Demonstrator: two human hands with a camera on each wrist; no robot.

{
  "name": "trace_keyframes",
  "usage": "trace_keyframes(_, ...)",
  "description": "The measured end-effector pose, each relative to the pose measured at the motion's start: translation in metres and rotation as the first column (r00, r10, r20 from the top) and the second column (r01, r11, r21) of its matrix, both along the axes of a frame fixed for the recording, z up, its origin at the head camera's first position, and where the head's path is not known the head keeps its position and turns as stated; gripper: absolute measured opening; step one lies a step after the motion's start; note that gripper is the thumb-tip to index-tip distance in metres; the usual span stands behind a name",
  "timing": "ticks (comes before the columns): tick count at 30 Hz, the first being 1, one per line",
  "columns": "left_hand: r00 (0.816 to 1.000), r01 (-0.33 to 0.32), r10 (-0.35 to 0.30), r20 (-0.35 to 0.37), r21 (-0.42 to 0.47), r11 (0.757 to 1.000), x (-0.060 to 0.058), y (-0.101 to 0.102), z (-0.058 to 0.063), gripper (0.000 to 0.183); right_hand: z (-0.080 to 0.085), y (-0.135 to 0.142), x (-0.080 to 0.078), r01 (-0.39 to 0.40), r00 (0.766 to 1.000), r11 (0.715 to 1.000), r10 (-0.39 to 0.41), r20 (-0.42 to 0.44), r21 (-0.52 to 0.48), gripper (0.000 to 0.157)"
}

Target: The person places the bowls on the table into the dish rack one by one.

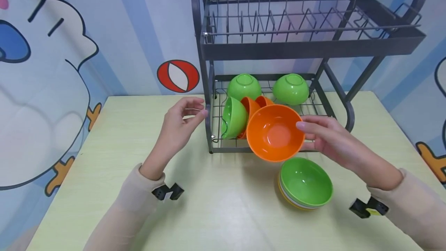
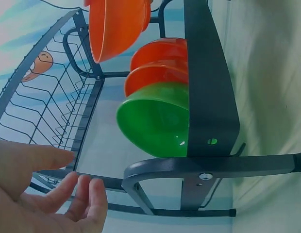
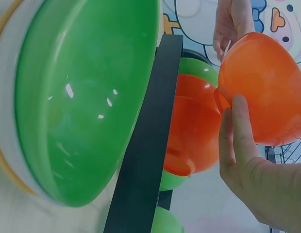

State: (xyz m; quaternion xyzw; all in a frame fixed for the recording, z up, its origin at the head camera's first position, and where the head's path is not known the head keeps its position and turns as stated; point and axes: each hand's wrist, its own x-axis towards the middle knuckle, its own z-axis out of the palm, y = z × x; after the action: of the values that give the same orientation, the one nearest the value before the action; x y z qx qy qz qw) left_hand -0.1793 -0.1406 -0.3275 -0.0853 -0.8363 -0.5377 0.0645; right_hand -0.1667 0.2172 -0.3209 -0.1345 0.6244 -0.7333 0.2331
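Observation:
My right hand (image 1: 325,134) pinches an orange bowl (image 1: 275,133) by its rim, thumb over the edge and fingers behind. The bowl is tilted, its inside facing the head camera, in front of the rack's lower shelf (image 1: 230,150). In the right wrist view fingers (image 3: 242,126) lie against its outside near the foot. On that shelf a green bowl (image 1: 234,117) stands on edge at the left, with two orange bowls (image 1: 249,105) beside it. My left hand (image 1: 181,121), fingers loosely bent and holding nothing, is by the rack's left front post (image 1: 208,123).
Two green bowls (image 1: 292,89) sit upside down at the shelf's back. A stack of bowls (image 1: 306,181), green on top with white and yellow beneath, stands on the table (image 1: 139,127) before the rack. Above is a wire upper tier (image 1: 278,51). A patterned wall (image 1: 139,30) stands behind.

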Motion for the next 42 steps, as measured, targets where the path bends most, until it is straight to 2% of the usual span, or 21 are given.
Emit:
trace_keyframes(3,0.999,-0.004,0.005,0.048,-0.021,1.0,-0.004,-0.001,-0.004,0.042,-0.001,0.003,-0.001,0.023,1.0,1.0,-0.023,0.019,0.001,0.02)
trace_keyframes(7,0.992,0.025,-0.018,0.128,-0.054,0.998,-0.01,-0.001,-0.009,0.052,-0.002,0.006,-0.002,0.051,0.998,0.998,-0.052,0.033,0.02,0.018)
trace_keyframes(11,0.979,0.046,-0.041,0.201,-0.022,0.999,-0.014,0.0,-0.011,0.054,-0.003,0.01,-0.002,0.06,0.998,0.998,-0.06,0.034,0.023,0.018)
trace_keyframes(15,0.968,0.055,-0.059,0.244,0.023,0.998,-0.017,0.002,-0.013,0.054,-0.005,0.015,-0.002,0.058,0.998,0.998,-0.058,0.028,0.0,0.019)
trace_keyframes(23,0.963,0.08,-0.096,0.253,0.076,0.994,-0.021,0.004,-0.019,0.051,-0.004,0.026,-0.005,0.067,0.998,0.997,-0.067,0.013,-0.029,0.024)
trace_keyframes(28,0.963,0.075,-0.091,0.255,0.072,0.995,-0.023,0.004,-0.021,0.05,-0.001,0.032,-0.008,0.115,0.993,0.993,-0.115,0.002,0.007,0.023)
trace_keyframes(35,0.962,0.061,-0.078,0.263,0.072,0.996,-0.023,0.004,-0.022,0.049,0.003,0.039,-0.01,0.124,0.992,0.992,-0.124,-0.023,0.015,0.025)
trace_keyframes(42,0.954,0.095,-0.111,0.279,0.072,0.993,-0.024,0.002,-0.024,0.051,0.006,0.046,-0.014,0.182,0.983,0.983,-0.182,-0.014,0.019,0.023)
